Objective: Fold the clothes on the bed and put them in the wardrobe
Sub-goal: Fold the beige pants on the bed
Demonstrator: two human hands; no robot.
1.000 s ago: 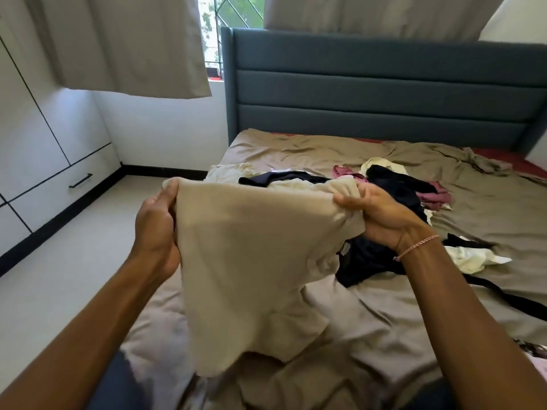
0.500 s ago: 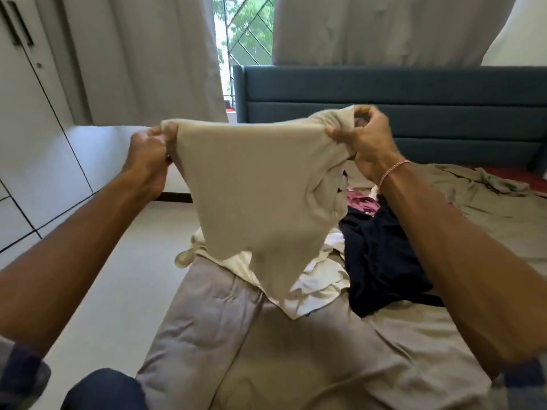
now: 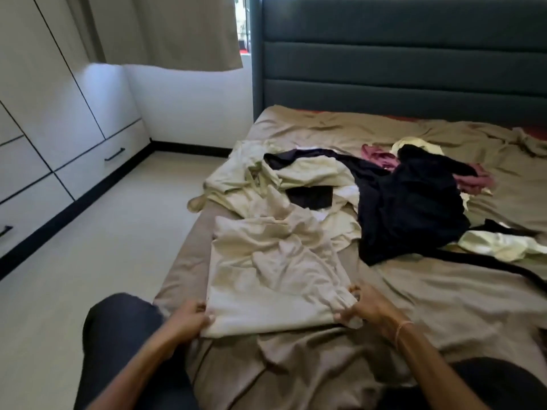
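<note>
Cream garment [image 3: 275,276], aloft a moment ago, now lies spread on the bed [image 3: 444,306] (rumpled), left hand [image 3: 189,321] and right hand [image 3: 370,309] each pinching a near corner, ready for folding

Two hands are counted, the left hand [image 3: 189,319] and the right hand [image 3: 367,309], with one beige garment [image 3: 266,279] gripped between them. Beyond the hands one maroon garment [image 3: 380,156] is seen, and two drawer handles [image 3: 114,154] are counted left of the left hand.
</note>
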